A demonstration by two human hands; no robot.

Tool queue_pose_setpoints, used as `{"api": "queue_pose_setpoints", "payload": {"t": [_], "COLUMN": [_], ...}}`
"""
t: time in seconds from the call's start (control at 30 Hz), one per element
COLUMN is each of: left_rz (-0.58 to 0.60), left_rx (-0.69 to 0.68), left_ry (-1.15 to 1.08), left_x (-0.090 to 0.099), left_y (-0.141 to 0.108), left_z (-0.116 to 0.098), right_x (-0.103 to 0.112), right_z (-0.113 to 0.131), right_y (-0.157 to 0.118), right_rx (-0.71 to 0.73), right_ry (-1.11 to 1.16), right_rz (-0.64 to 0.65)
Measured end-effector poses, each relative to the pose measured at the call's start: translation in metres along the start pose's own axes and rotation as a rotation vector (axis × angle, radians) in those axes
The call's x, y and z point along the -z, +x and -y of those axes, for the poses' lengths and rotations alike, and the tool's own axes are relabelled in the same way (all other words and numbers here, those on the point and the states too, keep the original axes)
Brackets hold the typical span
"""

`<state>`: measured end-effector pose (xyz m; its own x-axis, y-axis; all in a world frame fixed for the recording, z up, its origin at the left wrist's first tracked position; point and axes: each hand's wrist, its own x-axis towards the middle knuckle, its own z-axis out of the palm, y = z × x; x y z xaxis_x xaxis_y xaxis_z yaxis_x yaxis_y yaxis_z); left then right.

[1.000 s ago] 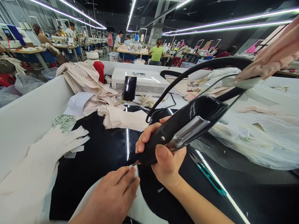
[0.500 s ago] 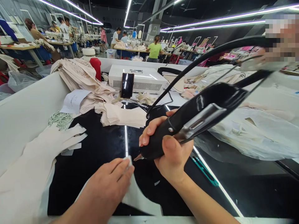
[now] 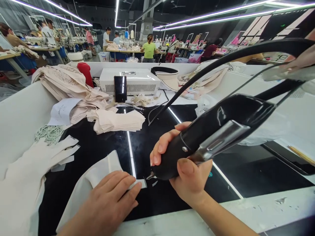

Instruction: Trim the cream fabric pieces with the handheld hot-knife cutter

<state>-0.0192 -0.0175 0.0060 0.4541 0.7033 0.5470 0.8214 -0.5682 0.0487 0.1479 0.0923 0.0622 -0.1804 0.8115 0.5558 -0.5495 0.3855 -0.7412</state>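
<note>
My right hand (image 3: 189, 177) is wrapped round a black corded hand tool (image 3: 206, 131) with a metal lever on its side. The tool slants down to the left, and its small pointed metal tip (image 3: 151, 175) is close to the end of a white fabric piece (image 3: 108, 164). Whether the tip touches the fabric, I cannot tell. My left hand (image 3: 110, 200) presses this fabric to the black table top (image 3: 98, 144), fingertips near its narrow end, and hides part of it. A small cut scrap (image 3: 154, 183) lies just below the tip.
Stacked cream fabric strips (image 3: 118, 120), a phone (image 3: 120, 89) and a vented white box (image 3: 129, 82) stand behind. More cream pieces (image 3: 27, 170) and pale green cords (image 3: 49, 133) lie left. Another person's hand (image 3: 305, 59) is at the tool's cables, right. Teal snips (image 3: 210, 173) are mostly hidden.
My view has turned right. The fabric part that hung to the right of my left hand now lies at its left, with a narrow end under my fingers. The tool stays in my right hand.
</note>
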Motion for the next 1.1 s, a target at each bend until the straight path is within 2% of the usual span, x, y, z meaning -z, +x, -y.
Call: {"api": "queue_pose_setpoints", "payload": {"t": [0.17,0.67,1.1], "left_rz": [0.038,0.03,0.027], "left_rx": [-0.032,-0.045,-0.041], "left_ry": [0.041,0.065,0.044], "left_x": [-0.0047,-0.0053,-0.0072], "left_y": [-0.0006,-0.0059,-0.0045], "left_z": [0.0016,0.0046,0.0032], "right_x": [-0.0019,-0.0079,-0.0074], "right_z": [-0.0026,-0.0052,-0.0079], "right_y": [-0.0024,-0.007,-0.0094], "right_rx": [0.004,-0.047,-0.028], "right_ry": [-0.014,0.011,-0.017], "right_rz": [-0.014,-0.006,0.002]}}
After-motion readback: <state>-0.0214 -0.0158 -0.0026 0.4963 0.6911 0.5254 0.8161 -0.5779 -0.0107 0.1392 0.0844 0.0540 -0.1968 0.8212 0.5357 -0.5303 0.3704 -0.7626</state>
